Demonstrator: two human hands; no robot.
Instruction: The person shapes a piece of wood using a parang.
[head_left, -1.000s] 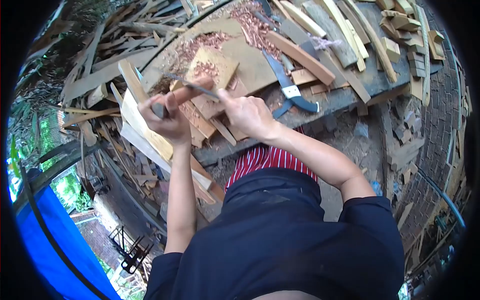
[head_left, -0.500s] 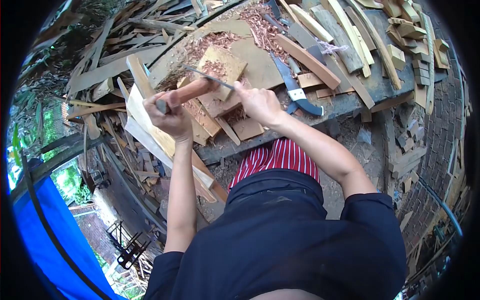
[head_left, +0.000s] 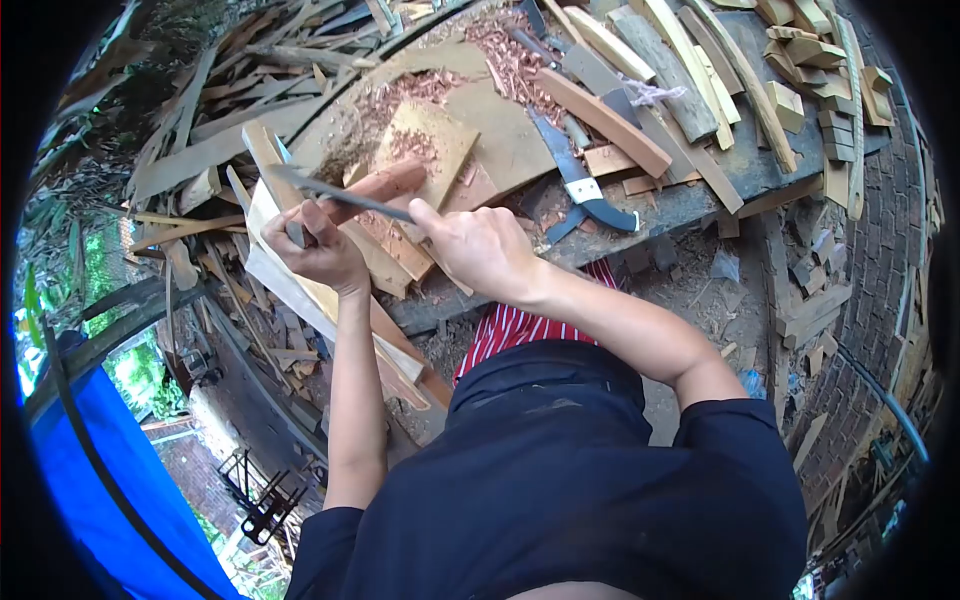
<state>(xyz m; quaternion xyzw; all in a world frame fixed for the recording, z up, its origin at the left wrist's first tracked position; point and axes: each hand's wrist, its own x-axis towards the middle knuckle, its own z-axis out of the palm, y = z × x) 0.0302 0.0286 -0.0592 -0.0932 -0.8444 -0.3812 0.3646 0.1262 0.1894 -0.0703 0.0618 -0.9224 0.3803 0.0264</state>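
My left hand is wrapped around the near end of a reddish, rounded wooden piece, which points up and to the right. In my right hand is a long, narrow, dark file, its handle hidden in my closed fingers. The file lies slantwise across the wooden piece near my left fingers, its tip reaching out past them to the left. Under the wood's far end is a pale wooden block sprinkled with shavings.
Reddish shavings are heaped on the workbench. A dark-bladed tool with a black handle lies right of my hands, beside a reddish wooden bar. Boards lean at the bench's left, near a scrap wood pile.
My right hand has moved left and downward, and the file has slid along the wooden piece toward my left hand. My left hand has shifted slightly left and down with the wood.
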